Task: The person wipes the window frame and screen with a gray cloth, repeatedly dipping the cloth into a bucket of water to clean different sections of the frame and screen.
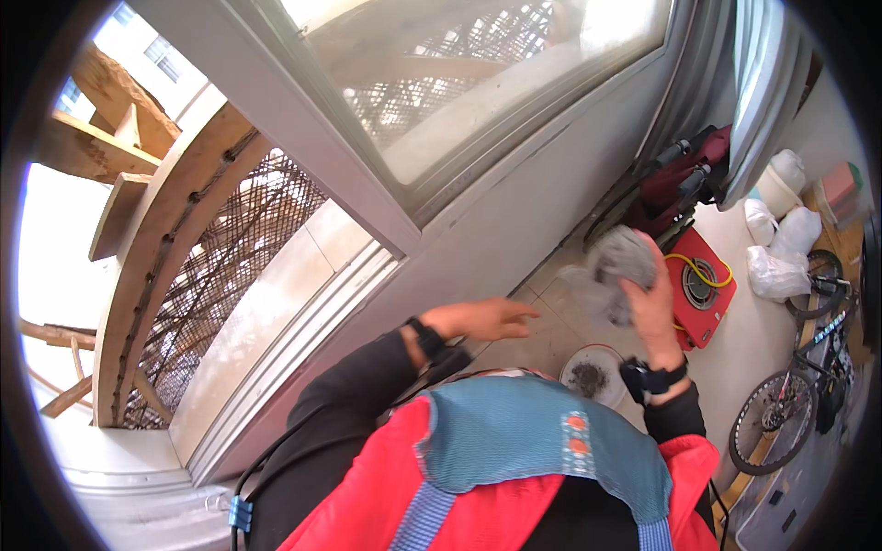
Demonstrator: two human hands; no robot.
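Observation:
My right hand [651, 310] grips a crumpled grey cloth [623, 258], blurred and with a loose end hanging down. Held out at the middle, my left hand [486, 319] has nothing in it, its fingers partly apart. Before me is a glazed door or window panel [441, 103] with a pale frame and a plain lower panel [551, 186]. Below my right hand, on the tiled floor [555, 299], sits a round white basin [606, 386] with dark matter in it. Both wrists wear black bands.
A red gas stove [699, 289] with a yellow hose stands right of my right hand. Farther right are white plastic bags [778, 265] and a bicycle [775, 420]. At left, an opening shows timber [165, 241] and woven mesh [234, 255]. A curtain [761, 96] hangs at upper right.

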